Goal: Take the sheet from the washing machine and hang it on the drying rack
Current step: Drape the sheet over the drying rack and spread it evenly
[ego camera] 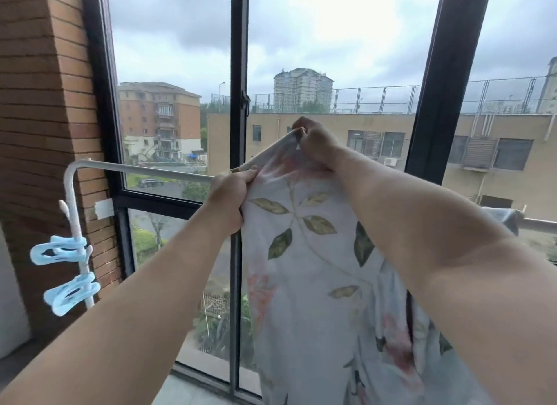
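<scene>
I see the sheet, pale with green leaves and pink flowers, hanging in front of the window, held up by both hands at the top rail of the drying rack. My left hand grips the sheet's left edge right at the rail, fingers curled tight into the cloth, with the bunched fabric pressed against the white bar. My right hand is higher, above the rail; its fingers pinch the top edge of the sheet and pull it up into a taut ridge that slopes down to the left hand. Below the two grips the cloth falls in loose folds to the bottom edge of the view. I cannot tell whether any of it lies over the rail yet.

The rail runs left to a rounded corner and turns down into a white upright at the rack's left end, where two light blue clips are clamped one above the other. A short piece of bar shows at the right edge behind my right forearm, with grey cloth on it. A brick wall stands left of the rack, and the dark window frame rises behind it
</scene>
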The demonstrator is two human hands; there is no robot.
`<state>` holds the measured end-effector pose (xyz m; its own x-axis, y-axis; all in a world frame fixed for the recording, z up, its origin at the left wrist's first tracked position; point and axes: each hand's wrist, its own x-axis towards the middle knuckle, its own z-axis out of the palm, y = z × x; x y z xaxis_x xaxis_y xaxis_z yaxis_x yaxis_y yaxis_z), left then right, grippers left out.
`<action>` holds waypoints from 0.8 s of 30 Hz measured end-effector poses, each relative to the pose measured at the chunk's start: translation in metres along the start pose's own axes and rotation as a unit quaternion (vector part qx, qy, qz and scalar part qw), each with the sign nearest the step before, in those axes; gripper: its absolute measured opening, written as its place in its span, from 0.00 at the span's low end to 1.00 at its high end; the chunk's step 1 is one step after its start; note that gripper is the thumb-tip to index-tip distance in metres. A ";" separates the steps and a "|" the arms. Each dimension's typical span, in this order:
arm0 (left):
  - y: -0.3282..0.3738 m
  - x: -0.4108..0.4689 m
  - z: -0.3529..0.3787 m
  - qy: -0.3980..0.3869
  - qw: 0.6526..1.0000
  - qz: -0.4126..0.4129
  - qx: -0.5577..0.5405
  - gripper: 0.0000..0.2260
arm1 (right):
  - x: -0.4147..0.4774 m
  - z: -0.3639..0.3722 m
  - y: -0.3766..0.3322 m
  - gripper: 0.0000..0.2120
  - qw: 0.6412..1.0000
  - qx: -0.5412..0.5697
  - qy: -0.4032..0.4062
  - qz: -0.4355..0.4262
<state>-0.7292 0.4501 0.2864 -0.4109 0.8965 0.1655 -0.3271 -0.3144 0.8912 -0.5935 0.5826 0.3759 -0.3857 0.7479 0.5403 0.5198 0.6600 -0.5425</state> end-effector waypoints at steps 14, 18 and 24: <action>-0.014 0.016 -0.107 -0.010 0.993 -0.073 0.090 0.29 | 0.003 0.073 -0.024 0.14 0.913 -0.077 -0.348 0.197; -0.027 0.018 -0.106 0.006 0.991 -0.050 0.127 0.16 | 0.003 0.077 -0.028 0.15 0.893 -0.071 -0.359 0.261; -0.018 0.048 -0.110 0.077 0.990 0.028 0.115 0.15 | 0.033 0.106 -0.040 0.12 0.956 -0.164 -0.194 0.144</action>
<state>-0.8366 0.4642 0.2314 -0.5532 0.8160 0.1678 -0.1051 -0.2682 0.9576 -0.7079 0.5880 0.3472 -0.4111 0.9077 0.0841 0.8340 0.4118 -0.3673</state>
